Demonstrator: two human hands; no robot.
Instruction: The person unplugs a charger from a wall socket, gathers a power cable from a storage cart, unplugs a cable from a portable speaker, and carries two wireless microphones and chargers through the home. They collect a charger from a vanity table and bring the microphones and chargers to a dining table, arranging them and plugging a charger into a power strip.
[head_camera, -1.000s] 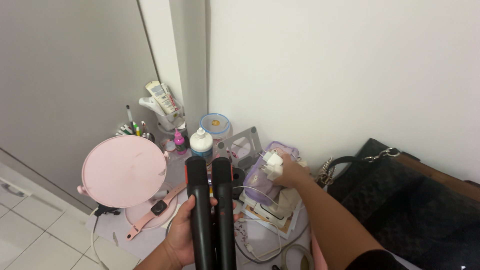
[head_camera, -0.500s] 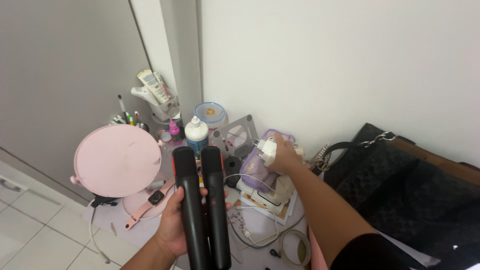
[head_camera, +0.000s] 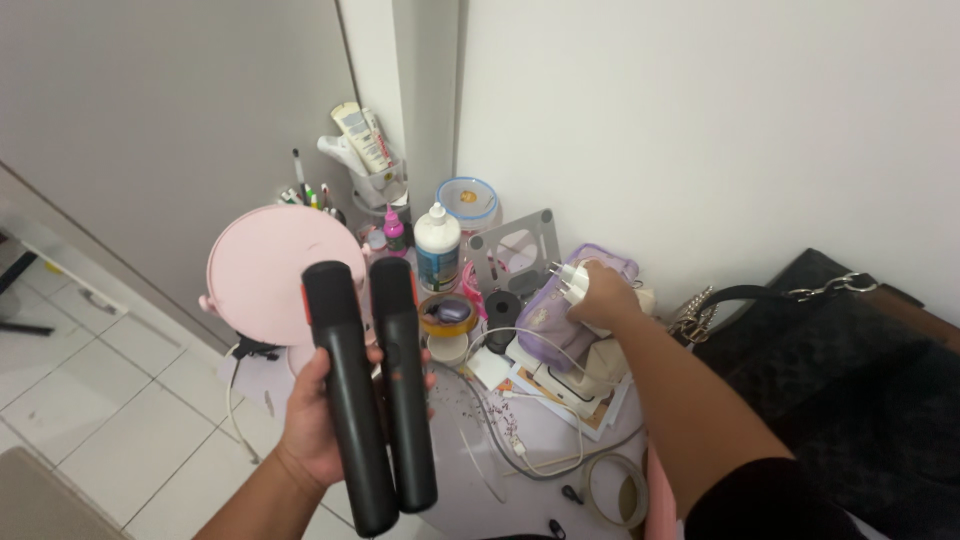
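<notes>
My left hand (head_camera: 318, 415) grips two black stick-shaped devices (head_camera: 370, 385) side by side, upright, over the left part of a cluttered low table (head_camera: 470, 490). Each device has a small orange mark near its upper end. My right hand (head_camera: 605, 297) is closed around a white plug adapter (head_camera: 572, 282), held over a purple pouch (head_camera: 552, 312) that lies on a stack of books and boxes by the wall. A white cable (head_camera: 520, 385) trails from that area down across the table.
A round pink mirror (head_camera: 278, 270) stands at the left. Behind are a white bottle (head_camera: 437, 247), a clear lidded tub (head_camera: 468, 200), a cup of tubes (head_camera: 372, 170), pens and a grey metal stand (head_camera: 517, 248). A black bag with chain (head_camera: 840, 370) lies right. White tiles (head_camera: 110, 400) lie left.
The view has swung left and down. My left hand with the two black devices has stayed raised. My right hand keeps hold of the white plug adapter over the purple pouch.
</notes>
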